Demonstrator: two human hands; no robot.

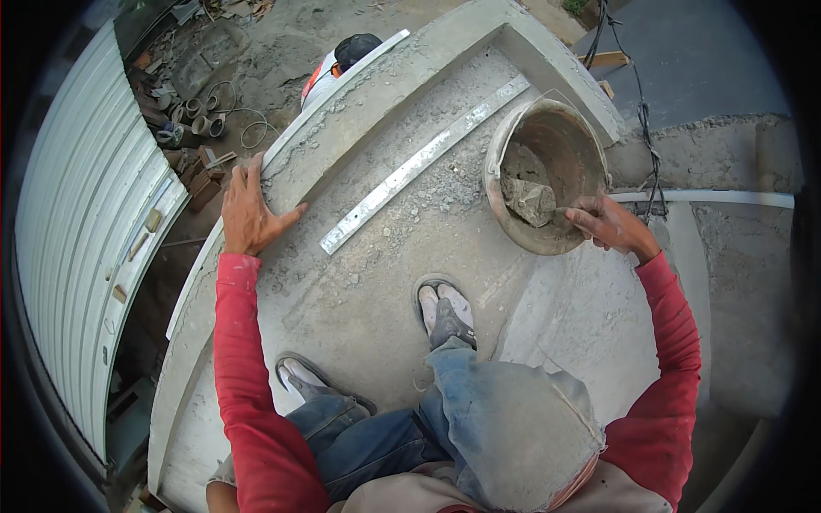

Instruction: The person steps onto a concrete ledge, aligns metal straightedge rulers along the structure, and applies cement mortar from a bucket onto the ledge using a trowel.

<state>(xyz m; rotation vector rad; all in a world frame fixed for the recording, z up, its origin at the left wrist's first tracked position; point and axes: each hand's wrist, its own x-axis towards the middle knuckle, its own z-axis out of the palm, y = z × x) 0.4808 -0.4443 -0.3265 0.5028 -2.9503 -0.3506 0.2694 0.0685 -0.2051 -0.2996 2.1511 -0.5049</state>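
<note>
My left hand (250, 212) rests with spread fingers on the raised concrete edge (363, 141), next to a long white strip (373, 56) running along its outer side. My right hand (611, 226) is closed at the near right rim of a mortar-stained bucket (584, 141). It grips what looks like a trowel (532, 202), whose grey-coated blade lies inside the bucket. Some grey mortar (523, 160) shows in there too. A wire bail (560, 96) stands over the bucket's far side. Left of the bucket, a metal straightedge (425, 164) lies slantwise on the rough slab.
Beyond the raised edge, lower down, is a person in a dark cap (356, 51). My sandalled feet stand on the concrete slab (376, 316), among loose crumbs. Dark cables (643, 111) hang at the right. Corrugated metal sheeting (81, 231) and a rubble-strewn ground (282, 60) lie left.
</note>
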